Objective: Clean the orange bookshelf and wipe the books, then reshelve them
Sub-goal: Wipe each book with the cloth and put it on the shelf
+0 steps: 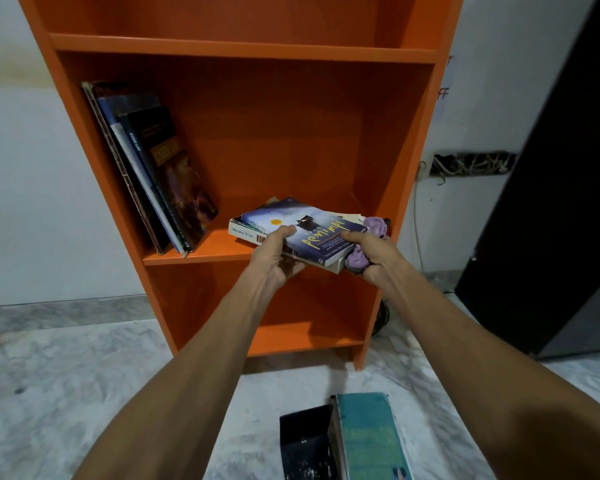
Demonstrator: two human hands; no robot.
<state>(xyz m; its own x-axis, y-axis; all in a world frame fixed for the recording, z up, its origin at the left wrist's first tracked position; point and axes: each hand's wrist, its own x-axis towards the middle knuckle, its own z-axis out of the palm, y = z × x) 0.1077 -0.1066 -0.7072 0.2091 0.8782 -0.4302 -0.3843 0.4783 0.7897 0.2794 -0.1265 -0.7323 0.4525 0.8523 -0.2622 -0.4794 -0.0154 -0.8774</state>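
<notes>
At the middle shelf of the orange bookshelf [243, 48], my left hand [274, 259] and right hand [376, 259] clamp a stack of books [305, 233] from either end, thumbs on top, so it rides level across the shelf's front edge. A purple cloth [376, 227] is bunched under my right fingers, presumably ready for wiping. Upright books [160, 174] lean against the left wall. Two books [371, 441] lie on the floor, probably awaiting their turn.

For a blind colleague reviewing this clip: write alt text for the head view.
The left hand and right hand hold a stack of books at the middle shelf of an orange bookshelf; the right also grips a purple cloth. Other books lean at the shelf's left, and two books lie on the floor.
</notes>
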